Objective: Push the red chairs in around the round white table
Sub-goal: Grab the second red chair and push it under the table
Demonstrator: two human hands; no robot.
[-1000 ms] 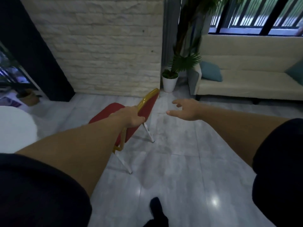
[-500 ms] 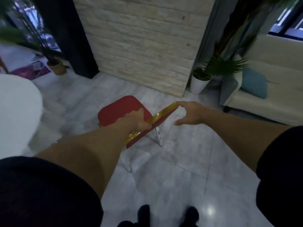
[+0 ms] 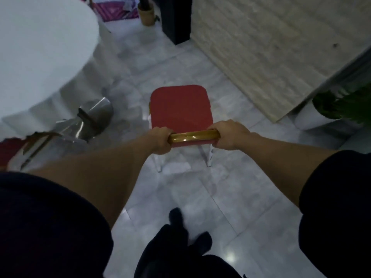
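A red chair (image 3: 180,107) with a gold-framed back and white legs stands on the grey tile floor in front of me, seat pointing away. My left hand (image 3: 160,140) grips the left end of its top rail. My right hand (image 3: 228,137) grips the right end. The round white table (image 3: 40,47) fills the upper left, with its shiny metal base (image 3: 94,121) on the floor left of the chair. The chair is apart from the table. Part of a second red chair (image 3: 12,149) shows at the left edge, under the table's rim.
A pale brick wall (image 3: 281,47) runs along the right. A potted plant in a white pot (image 3: 329,113) stands at the right edge. A dark pillar (image 3: 174,19) and a small basket pot (image 3: 146,15) are at the back. My dark-shoed feet (image 3: 180,227) are below.
My right hand has closed on the chair's top rail. The chair has swung round so its back faces me squarely, and the view has turned left toward the table.
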